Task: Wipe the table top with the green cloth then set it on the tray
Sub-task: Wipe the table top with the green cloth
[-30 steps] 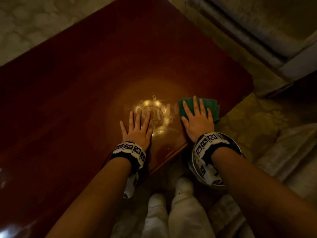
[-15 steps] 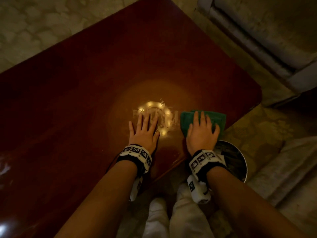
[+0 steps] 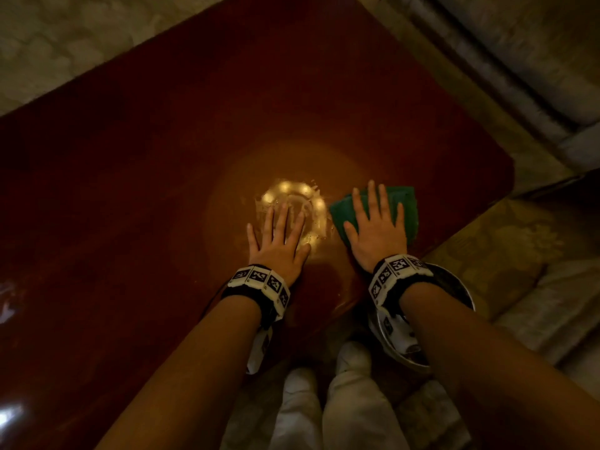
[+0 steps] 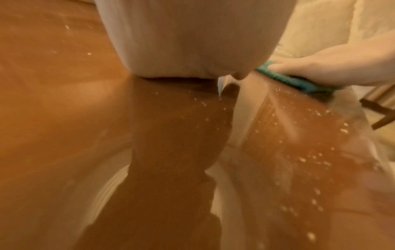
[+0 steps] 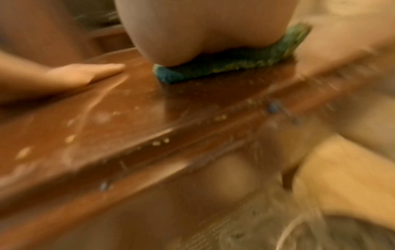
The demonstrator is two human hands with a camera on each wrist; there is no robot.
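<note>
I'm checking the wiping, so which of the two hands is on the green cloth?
The right hand, pressing flat on the folded green cloth; the left hand lies flat on the bare glossy red-brown table top.

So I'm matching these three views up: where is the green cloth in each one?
Head: green cloth right of centre, flat under the right hand.
Left wrist: upper right, under that hand.
Right wrist: top centre, under the palm.
Shared landmark: the crumb-speckled table top, on which the cloth lies in all three.
</note>
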